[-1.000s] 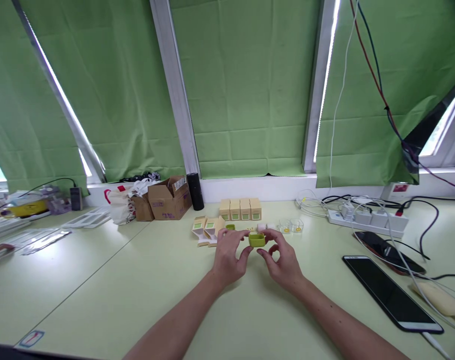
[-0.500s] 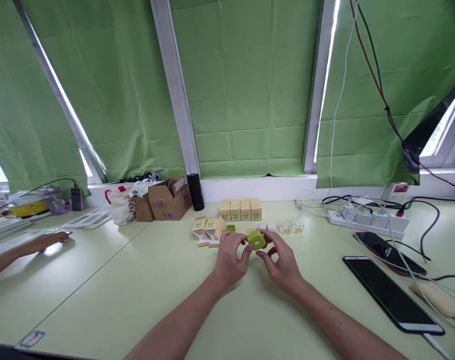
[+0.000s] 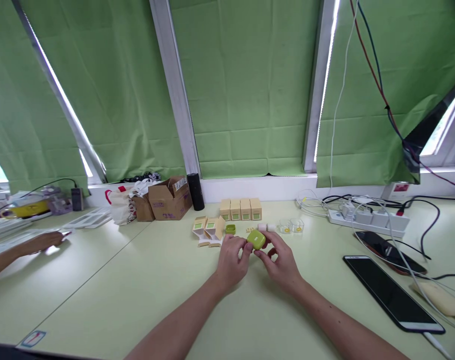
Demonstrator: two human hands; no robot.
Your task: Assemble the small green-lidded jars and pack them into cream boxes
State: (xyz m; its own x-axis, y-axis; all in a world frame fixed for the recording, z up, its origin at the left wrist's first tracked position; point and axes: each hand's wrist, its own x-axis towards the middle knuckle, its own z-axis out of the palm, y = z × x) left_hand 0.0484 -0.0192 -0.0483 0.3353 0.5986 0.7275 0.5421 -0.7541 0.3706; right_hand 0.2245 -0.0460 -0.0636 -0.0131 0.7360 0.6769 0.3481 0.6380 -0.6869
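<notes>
A small, rounded green case (image 3: 256,239) is held up above the table between my two hands. My left hand (image 3: 233,260) pinches its left side with thumb and fingertips. On the right, my right hand (image 3: 280,261) has its fingers closed around the case's other edge, the thumb just below it. Behind my hands lie a small green open tray (image 3: 230,229), tiny yellow pieces (image 3: 250,230), white cylinder-like pieces (image 3: 266,227) and clear containers (image 3: 291,226) with yellow bits inside. Two opened cardboard boxes (image 3: 208,229) sit beyond my left hand.
Several small closed boxes (image 3: 240,210) form a row at the back. A large carton (image 3: 170,200) and a black cylinder (image 3: 195,192) stand to their left. Phones (image 3: 392,292), cables and a power strip (image 3: 368,220) lie right. Another person's hand (image 3: 47,241) is far left.
The green case has turned slightly in my fingers, and my right thumb has shifted a little left. My left hand has moved slightly. The other person's hand has moved a little.
</notes>
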